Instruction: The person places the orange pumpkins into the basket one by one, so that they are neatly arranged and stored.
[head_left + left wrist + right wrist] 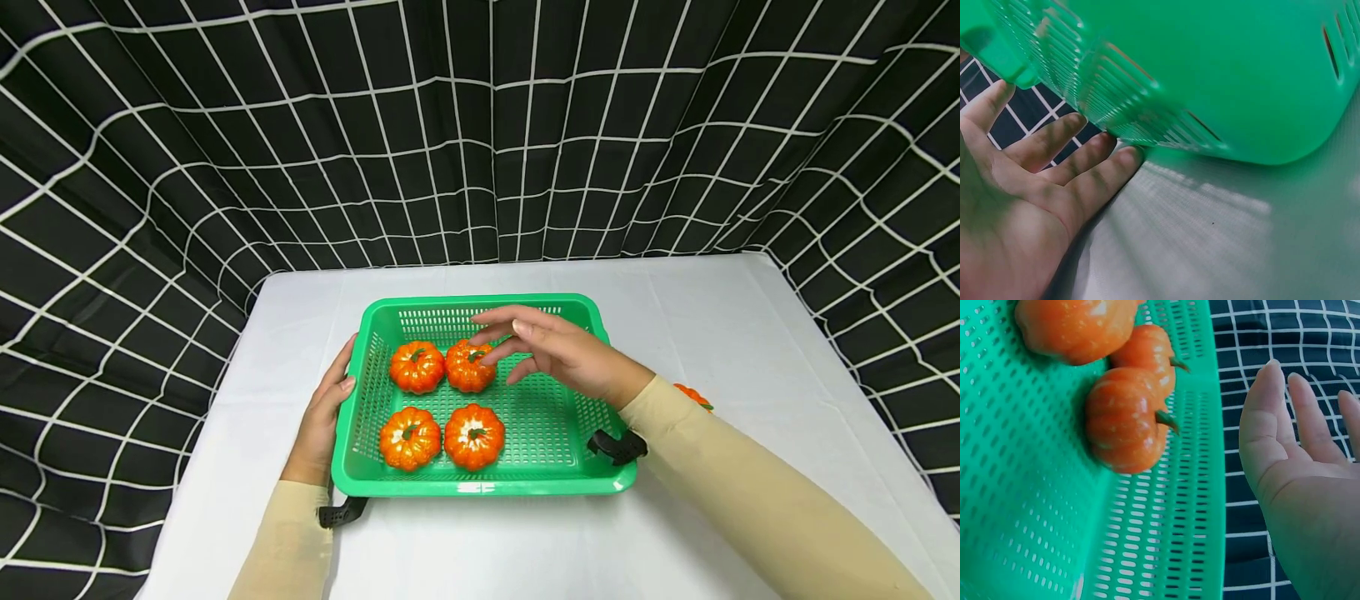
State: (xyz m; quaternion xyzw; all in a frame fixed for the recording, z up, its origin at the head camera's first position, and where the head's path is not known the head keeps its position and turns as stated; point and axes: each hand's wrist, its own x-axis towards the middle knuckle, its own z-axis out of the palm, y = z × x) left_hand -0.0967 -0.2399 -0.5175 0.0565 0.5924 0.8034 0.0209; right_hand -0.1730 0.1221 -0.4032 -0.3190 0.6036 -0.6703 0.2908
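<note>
Clock positions are taken from the centre of the green basket [536, 486], which stands on the white-covered desk [420, 550]. The left hand [320, 421] is at 9 o'clock, against the basket's outer wall; its fingers [1094, 156] are extended and spread, tips touching the plastic, with the thumb beside the rim. The right hand [558, 350] is raised over the basket at 2 o'clock, fingers spread and loosely bent, holding nothing; the right wrist view shows it apart from the pumpkins. Four orange pumpkins with green stems lie inside: the first pumpkin [417, 367] at 10 o'clock, the second pumpkin [465, 371] near 11, the third pumpkin [410, 440] at 8 and the fourth pumpkin [474, 450] near 6. A fifth pumpkin [696, 395] lies outside at 3 o'clock, partly hidden by the right sleeve [742, 483]. A black curtain with white grid lines [525, 167] hangs at 12 o'clock.
</note>
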